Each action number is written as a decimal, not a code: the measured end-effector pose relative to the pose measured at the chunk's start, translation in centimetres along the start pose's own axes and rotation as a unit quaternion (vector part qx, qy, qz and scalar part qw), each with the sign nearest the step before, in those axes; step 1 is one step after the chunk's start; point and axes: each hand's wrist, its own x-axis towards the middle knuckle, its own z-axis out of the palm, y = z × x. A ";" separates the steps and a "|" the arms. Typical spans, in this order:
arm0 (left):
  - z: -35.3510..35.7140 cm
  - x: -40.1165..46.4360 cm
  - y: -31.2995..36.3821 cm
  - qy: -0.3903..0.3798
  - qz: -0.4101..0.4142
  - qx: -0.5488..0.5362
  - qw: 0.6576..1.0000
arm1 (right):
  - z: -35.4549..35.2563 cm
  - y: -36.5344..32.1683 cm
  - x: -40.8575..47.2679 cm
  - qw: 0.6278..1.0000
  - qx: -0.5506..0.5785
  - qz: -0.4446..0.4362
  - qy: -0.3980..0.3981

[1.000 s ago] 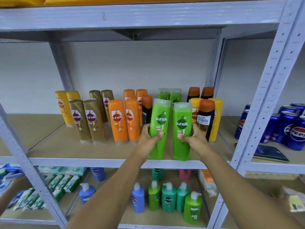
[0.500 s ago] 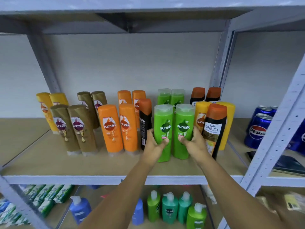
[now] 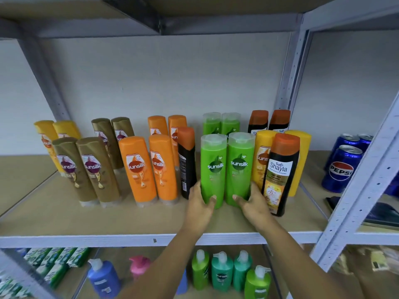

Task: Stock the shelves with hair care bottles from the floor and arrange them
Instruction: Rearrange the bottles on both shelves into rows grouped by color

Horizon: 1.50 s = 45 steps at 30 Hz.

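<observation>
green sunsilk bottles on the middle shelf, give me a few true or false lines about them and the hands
1. Each hand grips one front green bottle near its base. True: the left hand holds the left green bottle, the right hand holds the right green bottle.
2. The two gripped bottles lie on their sides. False: both stand upright.
3. Two more green bottles stand behind them. True.
4. A black Shayla bottle stands to the right of the right hand. True.
5. The Pepsi cans stand between the green bottles. False: they stand far right, past the upright post.
</observation>
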 end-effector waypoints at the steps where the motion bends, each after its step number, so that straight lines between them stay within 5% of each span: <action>1: 0.0 0.0 -0.2 0.011 -0.003 0.018 1.000 | 0.0 0.0 0.0 1.000 0.000 -0.003 0.008; 31: -0.1 -0.3 0.7 -0.012 -0.051 0.044 0.998 | -0.1 0.4 -1.0 0.986 -0.164 -0.016 0.037; 39: -0.5 -4.1 3.4 0.013 0.026 0.084 0.996 | -2.3 -0.9 -3.7 0.986 -0.136 -0.097 0.021; 45: 0.3 -4.6 11.7 0.007 0.148 0.155 0.977 | -8.5 -8.0 -6.1 0.975 -0.075 -0.162 0.133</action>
